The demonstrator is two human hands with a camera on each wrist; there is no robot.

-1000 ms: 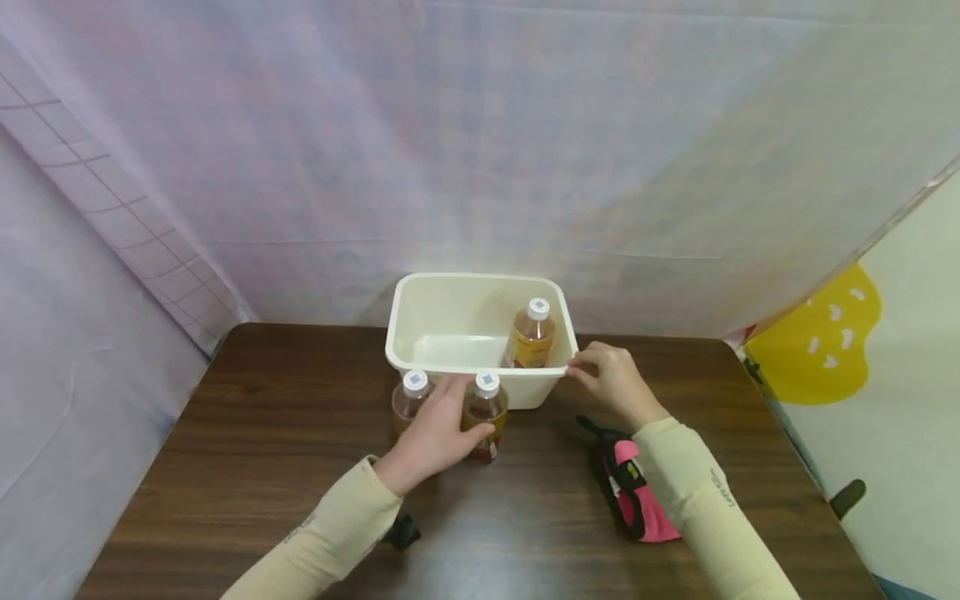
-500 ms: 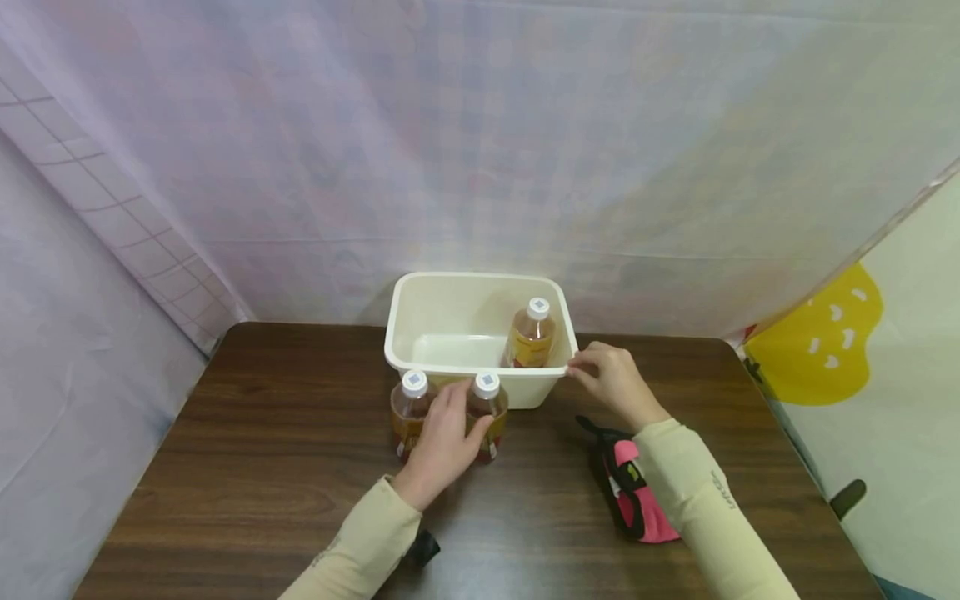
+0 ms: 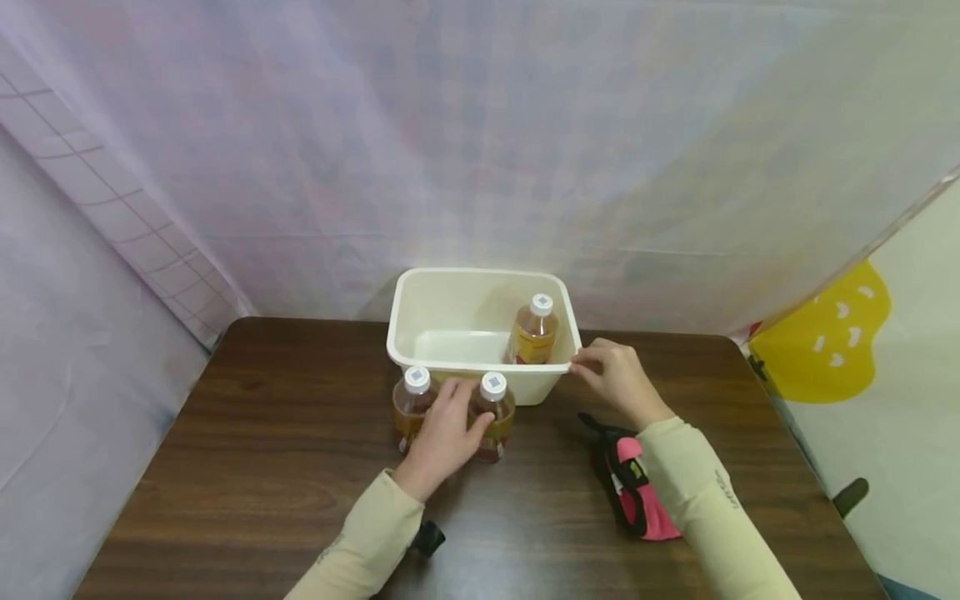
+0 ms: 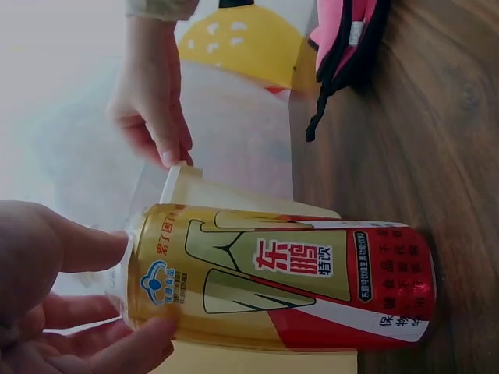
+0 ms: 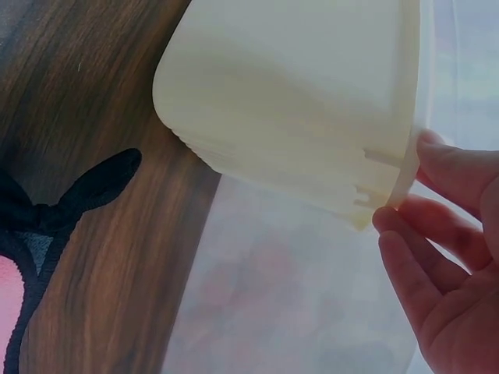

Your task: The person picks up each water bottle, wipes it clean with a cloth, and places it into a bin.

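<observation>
Held bottle (image 3: 498, 435), 1, white-capped, upright before the bin (image 3: 527, 388), red-and-gold label; gripped near its top by the left hand (image 3: 444, 437), thumb on 1 side, fingers on the other; whether its base meets the table (image 3: 262, 475) cannot be told. Left bottle (image 3: 408, 415), 1, same kind, upright on the table, just left of that hand and partly hidden by it. Bin bottle (image 3: 534, 340), 1, same kind, upright inside the bin, at its right end. Bottles in all, 3: 1 inside, 2 outside. Bin, 1, cream, near the table's far edge. Right hand (image 3: 617, 379), 1, pinching the bin's rim at the near right corner between thumb and fingers. Pink item (image 3: 654, 510), 1, black-trimmed, on the table, partly under the right sleeve (image 3: 712, 517). Curtain (image 3: 450, 150), pale, behind the table. Yellow patch (image 3: 817, 333), 1, white-marked, beyond the table's right side.
</observation>
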